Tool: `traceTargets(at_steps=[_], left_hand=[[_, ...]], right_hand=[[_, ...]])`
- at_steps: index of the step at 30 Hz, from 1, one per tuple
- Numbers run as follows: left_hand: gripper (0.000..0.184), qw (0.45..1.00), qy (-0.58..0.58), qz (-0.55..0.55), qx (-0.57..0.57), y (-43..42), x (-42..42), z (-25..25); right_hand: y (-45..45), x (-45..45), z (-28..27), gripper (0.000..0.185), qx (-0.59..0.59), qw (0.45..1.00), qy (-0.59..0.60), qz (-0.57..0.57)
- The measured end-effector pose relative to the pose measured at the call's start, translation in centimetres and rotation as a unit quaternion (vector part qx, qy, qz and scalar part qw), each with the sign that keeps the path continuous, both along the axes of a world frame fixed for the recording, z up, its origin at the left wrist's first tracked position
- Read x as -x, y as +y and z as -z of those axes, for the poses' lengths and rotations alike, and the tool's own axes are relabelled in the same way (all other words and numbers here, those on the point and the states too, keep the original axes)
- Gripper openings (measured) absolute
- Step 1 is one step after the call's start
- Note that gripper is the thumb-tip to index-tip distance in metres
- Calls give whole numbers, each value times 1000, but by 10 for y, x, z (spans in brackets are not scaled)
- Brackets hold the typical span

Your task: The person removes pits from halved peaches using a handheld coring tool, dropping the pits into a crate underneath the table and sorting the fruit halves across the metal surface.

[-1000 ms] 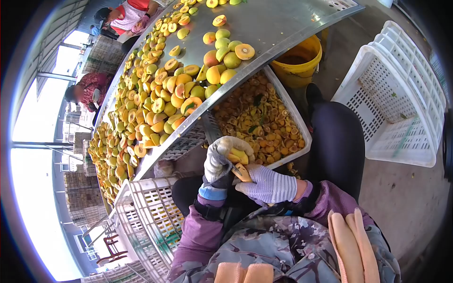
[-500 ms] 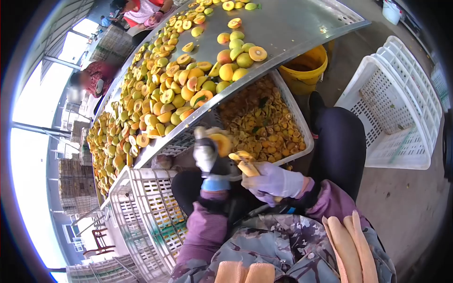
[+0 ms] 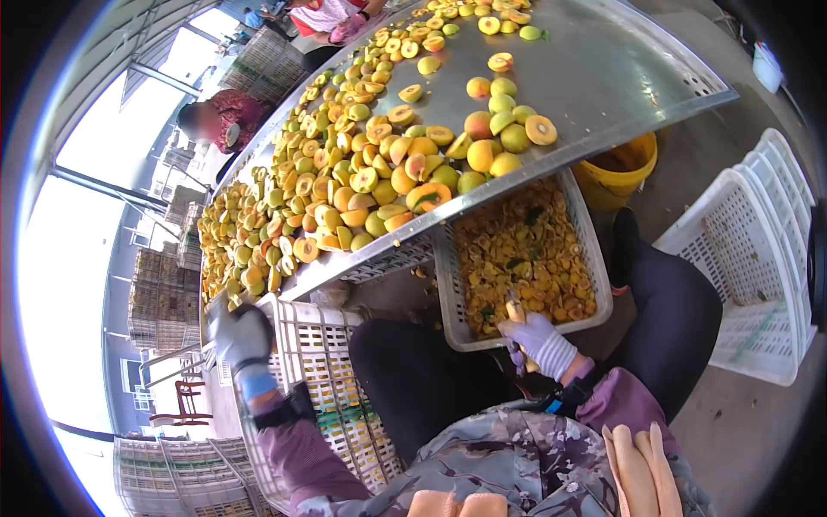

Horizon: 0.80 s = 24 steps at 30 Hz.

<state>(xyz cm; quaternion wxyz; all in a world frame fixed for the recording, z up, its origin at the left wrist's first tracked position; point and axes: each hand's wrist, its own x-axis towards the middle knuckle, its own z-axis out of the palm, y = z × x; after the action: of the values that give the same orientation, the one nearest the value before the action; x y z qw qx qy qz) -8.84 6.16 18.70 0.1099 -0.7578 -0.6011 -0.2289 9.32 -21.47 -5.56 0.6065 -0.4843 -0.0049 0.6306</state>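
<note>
My right hand, in a pale lilac glove, is closed around a tool with a light wooden-looking handle. Its working end is too small to make out. Below it stands a white crate filled with yellow-brown fruit scraps. Off to the left, my left hand is smeared by motion, its fingers unclear, above a tall white slatted crate. Halved yellow peaches are heaped along the near and left side of the metal table.
A yellow bucket stands under the table's right corner. Nested white crates are at the right. Two people sit across the table, one in a red patterned sleeve. Stacked crates line the left background.
My left hand has swung left from beside the tool, where it held a peach piece, to above the slatted crate. The fruit piece at the tool's tip is gone. The view has shifted.
</note>
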Motion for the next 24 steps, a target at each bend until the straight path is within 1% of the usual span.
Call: traceTargets(at_steps=[1, 2, 3, 4, 5, 6, 7, 8, 10, 11, 12, 13, 14, 15, 16, 17, 18, 19, 21, 22, 23, 24], left_hand=[[40, 997, -9, 69, 35, 8, -22, 18], [38, 985, 3, 169, 43, 8, -52, 35], [34, 957, 69, 279, 51, 11, -82, 46], [36, 948, 75, 267, 158, 4, -111, 57], [37, 936, 77, 290, 183, 16, -132, 81], [38, 926, 127, 274, 226, 12, -155, 88], [39, 916, 179, 264, 245, 25, -171, 110], [38, 905, 194, 274, 262, 40, -181, 134], [37, 890, 213, 286, 282, 43, -195, 144], [36, 894, 185, 276, 300, 47, -196, 146], [36, 897, 157, 263, 319, 47, -196, 144], [32, 891, 98, 311, 316, 65, -184, 156], [33, 874, -29, 337, 350, 69, -176, 159], [36, 840, -156, 358, 376, 72, -167, 162], [41, 727, -333, 433, 416, 72, -154, 167], [47, 641, -410, 364, 537, 52, -149, 143], [50, 627, -424, 355, 549, 36, -146, 135], [53, 613, -436, 345, 561, 19, -143, 133], [56, 545, -480, 336, 600, -17, -131, 138], [61, 526, -410, 395, 632, -39, -125, 132], [65, 563, -392, 347, 640, -59, -122, 136], [66, 547, -394, 328, 662, -72, -117, 145]], right_hand=[[-1, -2, -2, 21, 15, 1000, -15, 7], [-2, -4, -5, 21, 31, 999, -30, 16], [-3, -6, -9, 21, 30, 999, -30, 17], [-6, -7, -13, 21, 11, 999, -45, 23], [-9, -9, -17, 22, -8, 998, -59, 29], [-9, -11, -21, 21, 2, 998, -58, 37], [-10, -12, -22, 21, 2, 998, -57, 40], [-11, -14, -22, 20, 5, 997, -61, 46], [-13, -19, -27, 18, 12, 996, -65, 54], [-11, -19, -26, 18, 16, 996, -61, 57], [-10, -19, -24, 18, 14, 995, -84, 46], [-9, -17, -22, 18, 11, 994, -108, 32], [-8, -17, -22, 18, 11, 994, -106, 31], [-8, -16, -22, 17, 0, 986, -164, 21], [-7, -14, -22, 17, -10, 975, -222, 10], [-6, -12, -25, 17, -10, 975, -221, 6], [-5, -11, -32, 17, -32, 961, -273, 24], [-2, -9, -36, 18, -42, 953, -297, 33], [4, -4, -39, 20, -64, 932, -356, 40], [6, 0, -34, 21, -63, 925, -372, 40], [8, 4, -30, 22, -62, 918, -389, 41], [13, 10, -19, 25, -76, 872, -479, 67]])
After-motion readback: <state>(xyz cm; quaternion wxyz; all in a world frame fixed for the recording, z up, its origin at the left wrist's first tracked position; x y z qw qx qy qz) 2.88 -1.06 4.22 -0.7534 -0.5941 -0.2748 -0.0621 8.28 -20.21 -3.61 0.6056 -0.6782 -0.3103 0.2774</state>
